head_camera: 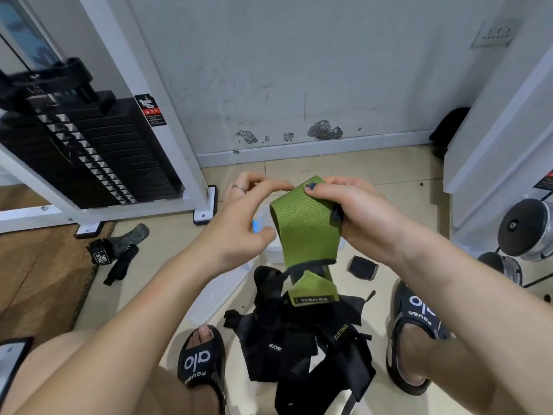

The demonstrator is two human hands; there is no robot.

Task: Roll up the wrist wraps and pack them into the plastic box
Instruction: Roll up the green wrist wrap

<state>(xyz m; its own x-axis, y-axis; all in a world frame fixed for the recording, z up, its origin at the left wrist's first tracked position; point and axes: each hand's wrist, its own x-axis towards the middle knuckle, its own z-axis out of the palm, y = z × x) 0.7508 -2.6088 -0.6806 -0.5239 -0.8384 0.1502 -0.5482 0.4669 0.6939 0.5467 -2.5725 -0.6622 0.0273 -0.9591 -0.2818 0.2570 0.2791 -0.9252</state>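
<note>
A green wrist wrap point(308, 232) hangs in front of me, its labelled lower end folded over a black strip. My right hand point(356, 211) pinches its top edge, thumb on the front. My left hand point(242, 217) is at the wrap's upper left edge, fingertips touching the top corner, thumb near its left side. Behind the wrap and my hands sits a clear plastic box point(273, 250), mostly hidden; its clear lid point(218, 295) lies on the floor at the left. A heap of black wrist wraps point(302, 345) lies on the tiles between my feet.
A rolled black wrap point(362, 267) lies right of the box. Two black straps point(119, 250) lie at the left by a brown mat point(39, 277). A weight stack machine point(89, 151) stands at the left, dumbbells point(526, 229) at the right, the wall ahead.
</note>
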